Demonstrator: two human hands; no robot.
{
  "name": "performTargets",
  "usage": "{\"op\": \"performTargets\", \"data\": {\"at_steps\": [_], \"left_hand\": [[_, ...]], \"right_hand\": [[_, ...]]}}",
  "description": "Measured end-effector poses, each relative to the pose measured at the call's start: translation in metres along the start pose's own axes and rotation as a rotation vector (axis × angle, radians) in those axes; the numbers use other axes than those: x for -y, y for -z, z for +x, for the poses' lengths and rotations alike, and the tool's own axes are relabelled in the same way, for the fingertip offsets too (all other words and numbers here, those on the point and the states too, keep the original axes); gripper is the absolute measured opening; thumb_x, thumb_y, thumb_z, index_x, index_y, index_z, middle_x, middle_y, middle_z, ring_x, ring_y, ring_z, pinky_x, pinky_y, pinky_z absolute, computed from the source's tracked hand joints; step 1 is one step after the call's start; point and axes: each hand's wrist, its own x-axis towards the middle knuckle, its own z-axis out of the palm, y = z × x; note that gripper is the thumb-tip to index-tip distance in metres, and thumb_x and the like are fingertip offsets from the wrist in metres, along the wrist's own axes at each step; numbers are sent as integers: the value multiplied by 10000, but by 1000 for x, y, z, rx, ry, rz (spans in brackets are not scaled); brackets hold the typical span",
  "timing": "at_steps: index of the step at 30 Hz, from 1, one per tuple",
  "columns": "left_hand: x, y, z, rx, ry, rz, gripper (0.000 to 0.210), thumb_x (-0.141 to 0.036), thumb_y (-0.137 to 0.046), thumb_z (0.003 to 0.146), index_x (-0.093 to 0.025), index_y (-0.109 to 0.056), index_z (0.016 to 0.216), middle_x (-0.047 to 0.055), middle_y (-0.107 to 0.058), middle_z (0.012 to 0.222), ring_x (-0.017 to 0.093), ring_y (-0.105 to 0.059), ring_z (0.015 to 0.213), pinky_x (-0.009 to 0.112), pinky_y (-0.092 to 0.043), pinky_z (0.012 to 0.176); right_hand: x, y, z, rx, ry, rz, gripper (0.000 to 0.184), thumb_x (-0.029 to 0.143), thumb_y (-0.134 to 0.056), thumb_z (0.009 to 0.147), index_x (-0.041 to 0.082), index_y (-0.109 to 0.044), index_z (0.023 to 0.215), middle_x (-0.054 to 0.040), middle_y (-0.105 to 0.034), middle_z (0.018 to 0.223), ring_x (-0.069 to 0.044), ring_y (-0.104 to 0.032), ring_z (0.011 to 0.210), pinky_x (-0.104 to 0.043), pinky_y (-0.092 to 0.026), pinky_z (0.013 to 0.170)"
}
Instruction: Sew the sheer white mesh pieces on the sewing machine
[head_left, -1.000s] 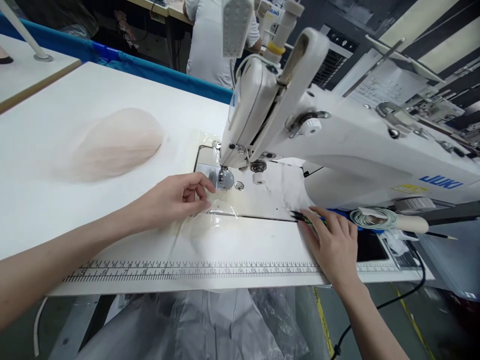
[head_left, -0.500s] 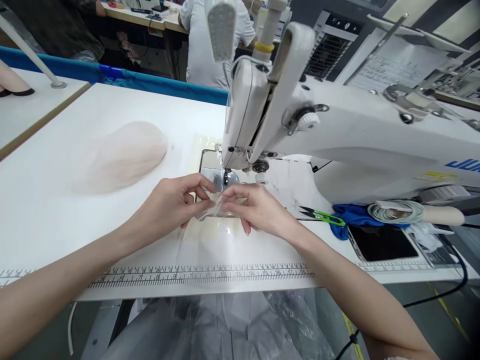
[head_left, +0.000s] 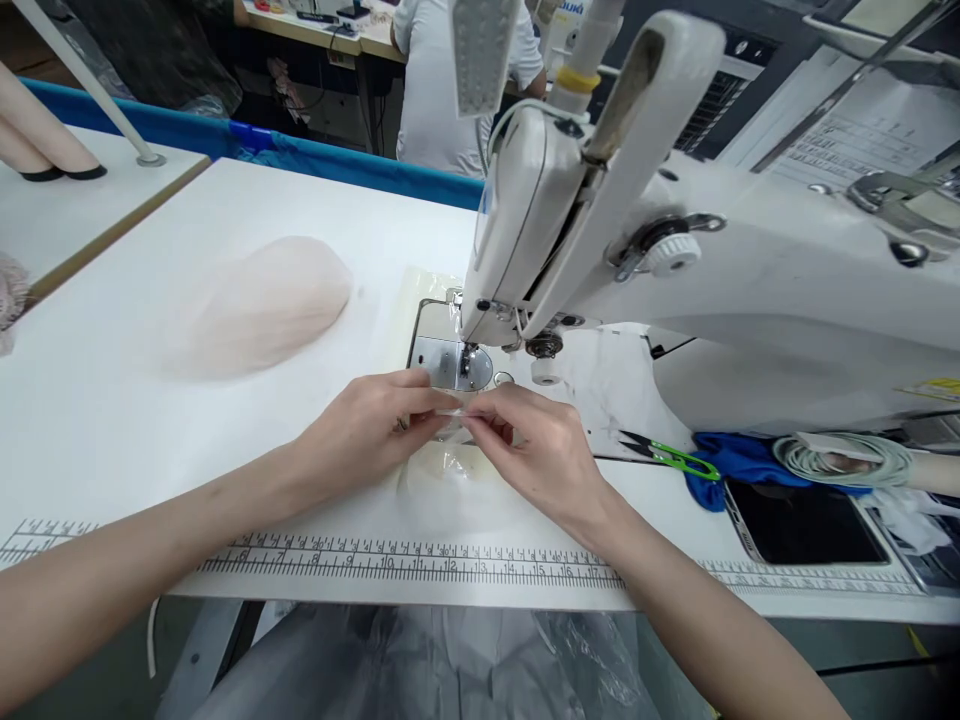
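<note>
My left hand [head_left: 382, 420] and my right hand [head_left: 540, 445] meet in front of the sewing machine [head_left: 510, 220]. Both pinch a thin, see-through whitish strip [head_left: 452, 412], with fingertips almost touching. It looks like sheer fabric, but most of it is hidden or too faint to make out. Just beyond the fingers lie the metal needle plate [head_left: 439, 362] and the presser foot [head_left: 468, 362]. To the left, a sheer pale pink piece of fabric [head_left: 277, 300] lies flat on the white table [head_left: 360, 220].
Green-handled thread snips [head_left: 675, 457], a blue cloth [head_left: 739, 460] and a phone [head_left: 810, 522] lie on the right. A printed ruler [head_left: 420, 565] runs along the front edge. A person in a white top [head_left: 442, 90] sits beyond the blue trough [head_left: 337, 155].
My hands have come slightly towards me, away from the needle, drawing the strip straight between the fingertips. The view has shifted, so the machine appears further right. The pink fabric stays on the table.
</note>
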Motion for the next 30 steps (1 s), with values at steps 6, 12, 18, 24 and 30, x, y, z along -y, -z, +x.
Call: {"op": "performTargets", "data": {"at_steps": [6,12,18,24,30], "left_hand": [[-3,-3,-3,-101,-74,46,220,-227,-496,959,-225,-702,1036,-2,-627,779,81,-562,594,206,-421,535],[-6,-3,-4,-230,-178,101,131,-175,-573,921,-173,-700,951,-17,-645,723,62,-578,575,174,-441,549],[-9,-1,-3,-249,-180,106,82,-174,-601,901,-180,-683,893,-31,-635,675,56,-558,531,173,-411,506],[-11,1,-5,-237,-159,127,104,-208,-583,914,-186,-655,842,-34,-633,663,57,-533,520,173,-401,480],[-10,3,-4,-309,-231,199,116,-234,-612,899,-189,-633,794,-31,-658,665,70,-567,526,177,-399,457]], "right_hand": [[-5,-1,-5,-23,-22,18,118,206,-558,913,211,-653,983,7,-677,737,-109,-611,611,-226,-493,577],[-4,-2,-6,-6,-59,80,108,207,-572,901,216,-649,976,32,-627,660,-90,-576,560,-213,-494,572],[-4,-3,-8,-2,-35,111,128,183,-549,901,222,-634,987,17,-663,717,-94,-584,583,-217,-483,574],[-4,-3,-8,13,-28,106,123,209,-538,911,211,-640,981,30,-600,658,-82,-502,533,-206,-446,547],[-3,-1,-5,6,-13,187,155,178,-561,901,188,-691,985,27,-632,666,-70,-498,524,-190,-436,528]]}}
